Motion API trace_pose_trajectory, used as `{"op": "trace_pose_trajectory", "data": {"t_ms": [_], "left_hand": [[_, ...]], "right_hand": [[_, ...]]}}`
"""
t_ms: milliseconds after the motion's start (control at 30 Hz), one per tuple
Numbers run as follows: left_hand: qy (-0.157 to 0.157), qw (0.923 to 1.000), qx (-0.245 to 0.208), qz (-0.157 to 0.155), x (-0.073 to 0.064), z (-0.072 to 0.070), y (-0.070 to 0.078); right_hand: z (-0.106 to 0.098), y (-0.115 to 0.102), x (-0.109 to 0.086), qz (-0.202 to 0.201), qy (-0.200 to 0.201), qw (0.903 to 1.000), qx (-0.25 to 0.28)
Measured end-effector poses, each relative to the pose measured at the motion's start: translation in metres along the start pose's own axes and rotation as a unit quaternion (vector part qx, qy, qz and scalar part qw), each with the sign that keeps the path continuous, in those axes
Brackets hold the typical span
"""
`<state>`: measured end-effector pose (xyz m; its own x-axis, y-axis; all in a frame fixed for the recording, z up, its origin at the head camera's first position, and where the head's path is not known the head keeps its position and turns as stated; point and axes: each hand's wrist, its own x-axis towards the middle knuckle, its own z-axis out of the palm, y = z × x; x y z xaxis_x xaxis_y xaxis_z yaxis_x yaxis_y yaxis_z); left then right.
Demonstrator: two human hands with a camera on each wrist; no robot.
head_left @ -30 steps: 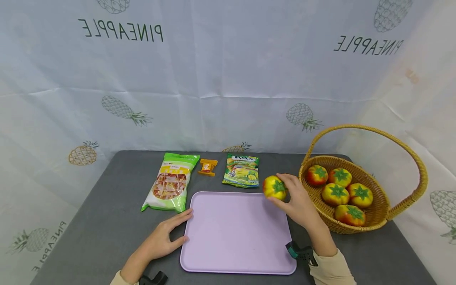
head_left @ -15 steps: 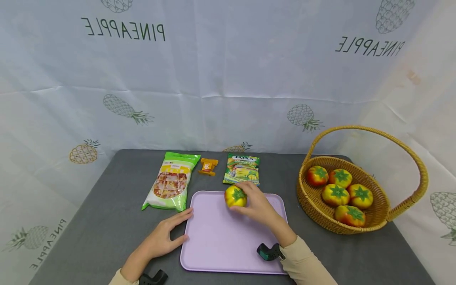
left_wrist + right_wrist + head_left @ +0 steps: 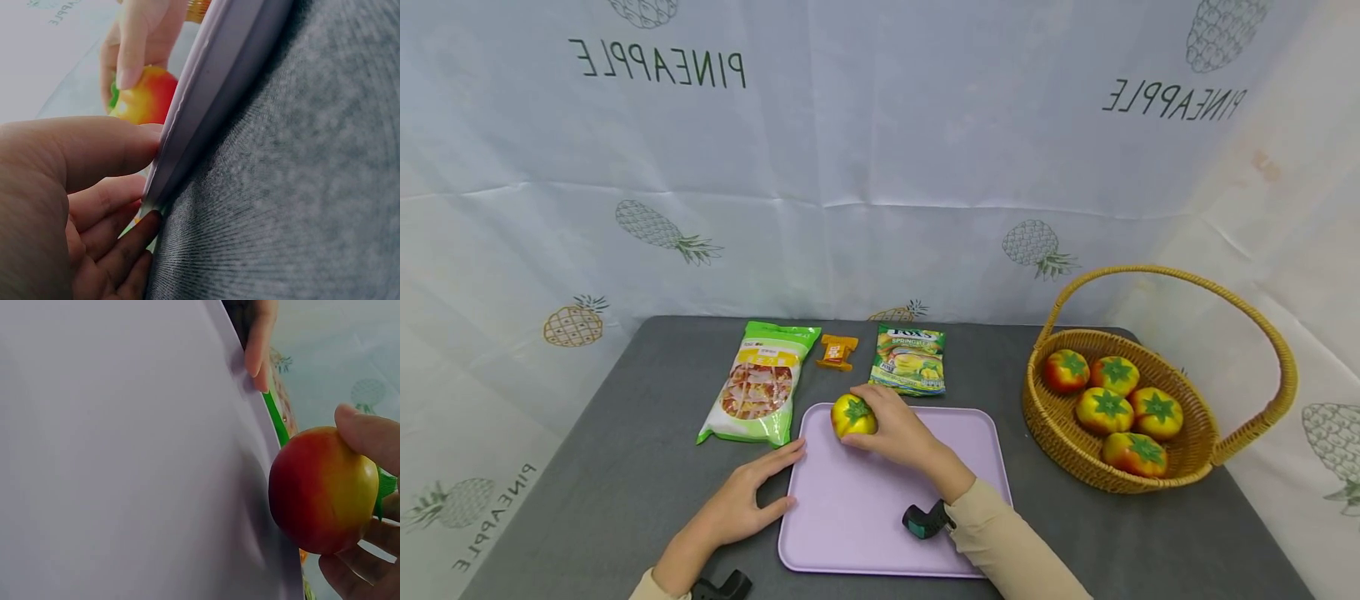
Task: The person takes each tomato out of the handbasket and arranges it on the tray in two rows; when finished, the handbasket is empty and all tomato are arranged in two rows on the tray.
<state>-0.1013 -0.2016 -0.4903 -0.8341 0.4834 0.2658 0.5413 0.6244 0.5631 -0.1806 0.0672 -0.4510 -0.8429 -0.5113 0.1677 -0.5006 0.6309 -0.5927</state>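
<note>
Right hand point(image 3: 895, 429) grips fruit point(image 3: 852, 418) over tray point(image 3: 850, 529), at tray's 11 o'clock; can't tell if they touch. Left hand point(image 3: 741, 504), fingers extended, touches tray edge around 9–10 o'clock. Basket point(image 3: 1067, 454) at tray's 2 o'clock.

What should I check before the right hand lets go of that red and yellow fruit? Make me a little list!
1. Right hand has hold of the fruit: ok.
2. Fruit is above the tray, near its far left corner: ok.
3. Fruit is resting on the tray: cannot tell.
4. Left hand touches the tray's edge: ok.
5. Fox's bag is off the tray: ok.
6. Basket is upright: ok.
</note>
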Motion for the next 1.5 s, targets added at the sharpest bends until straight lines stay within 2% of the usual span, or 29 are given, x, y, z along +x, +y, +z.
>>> {"op": "trace_pose_trajectory", "data": {"t_ms": [200, 600, 833, 1067, 1300, 1500], "left_hand": [[-0.004, 0.9999, -0.005, -0.010, 0.000, 0.000, 0.001], [-0.001, 1.0000, -0.003, -0.006, 0.000, 0.001, 0.000], [-0.007, 0.9999, -0.006, -0.014, 0.001, 0.002, 0.000], [-0.012, 0.9996, -0.004, -0.024, 0.001, 0.002, -0.001], [-0.016, 0.9992, -0.005, -0.036, 0.001, 0.001, 0.000], [-0.014, 0.9995, -0.002, -0.027, 0.001, 0.002, -0.001]], "right_hand": [[0.002, -0.001, 0.006, 0.004, -0.014, 0.9999, 0.000], [0.002, -0.002, 0.008, 0.013, -0.050, 0.9986, -0.007], [-0.001, -0.002, 0.006, 0.020, -0.048, 0.9986, -0.008], [-0.027, -0.001, -0.006, 0.023, -0.006, 0.9997, -0.008], [-0.065, 0.010, -0.037, 0.032, 0.071, 0.9970, -0.002], [-0.097, 0.029, -0.064, 0.042, 0.128, 0.9903, -0.031]]}}
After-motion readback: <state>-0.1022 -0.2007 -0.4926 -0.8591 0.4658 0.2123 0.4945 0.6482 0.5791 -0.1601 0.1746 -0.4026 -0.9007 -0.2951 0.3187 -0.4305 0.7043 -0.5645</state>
